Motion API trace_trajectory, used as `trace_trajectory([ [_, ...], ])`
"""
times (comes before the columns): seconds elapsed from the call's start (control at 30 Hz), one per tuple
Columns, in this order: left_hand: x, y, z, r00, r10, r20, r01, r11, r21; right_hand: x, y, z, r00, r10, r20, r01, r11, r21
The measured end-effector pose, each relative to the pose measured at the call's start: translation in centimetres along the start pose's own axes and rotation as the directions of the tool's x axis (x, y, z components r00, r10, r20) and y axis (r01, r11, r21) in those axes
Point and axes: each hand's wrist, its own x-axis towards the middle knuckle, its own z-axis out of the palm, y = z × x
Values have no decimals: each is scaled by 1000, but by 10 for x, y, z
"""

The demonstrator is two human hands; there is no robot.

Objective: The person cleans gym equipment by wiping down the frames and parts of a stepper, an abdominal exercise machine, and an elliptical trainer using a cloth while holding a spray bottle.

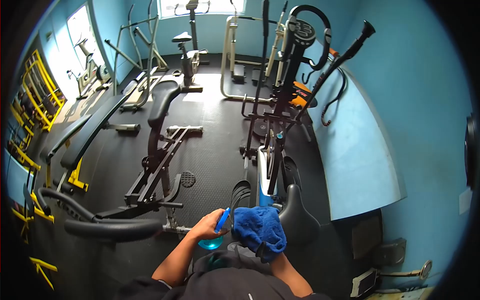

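My left hand (pixel 207 226) is wrapped round a spray bottle (pixel 210 243) with a blue trigger head and blue-green liquid, low in the middle of the view. Just to its right, a blue cloth (pixel 259 227) covers my right hand (pixel 272 255), whose fingers are hidden beneath it. The cloth is beside a black bike seat (pixel 299 215) and in front of the elliptical machine (pixel 265 165), which has a white and blue body, black pedals and tall handles.
A black padded machine (pixel 162 102) stands at left centre, with a curved padded bar (pixel 112 229) near me. Benches (pixel 100 132) and yellow frames lie further left. Exercise bikes and a beige frame stand behind. A light blue panel (pixel 355 155) leans at the right wall.
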Motion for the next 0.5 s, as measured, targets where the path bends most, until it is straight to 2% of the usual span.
trace_trajectory([
  [0.03,20,-15,6,997,-39,69,37,999,40,0,4,-6,990,47,-132,-25,987,161],
  [0.07,38,-28,14,988,-83,132,73,994,80,2,8,-17,988,55,-143,-32,987,158],
  [0.17,74,-59,42,986,-41,159,17,988,153,23,9,-55,984,171,-48,-178,961,-212],
  [0.2,84,-67,51,986,-34,165,10,989,146,38,-1,-72,982,177,-64,-187,960,-208],
  [0.23,95,-72,58,978,-88,187,65,990,128,57,-16,-94,940,333,78,-258,840,-478],
  [0.27,106,-70,61,976,-84,199,68,994,86,67,-20,-106,839,515,174,-252,653,-714],
  [0.3,113,-68,64,973,-87,214,81,996,39,64,-6,-103,829,530,178,-266,654,-708],
  [0.43,148,-92,78,976,-109,189,120,992,-48,81,49,-99,906,413,97,-356,865,-353],
  [0.5,168,-103,81,947,-249,203,271,959,-85,81,76,-94,928,371,31,-362,919,-158],
])
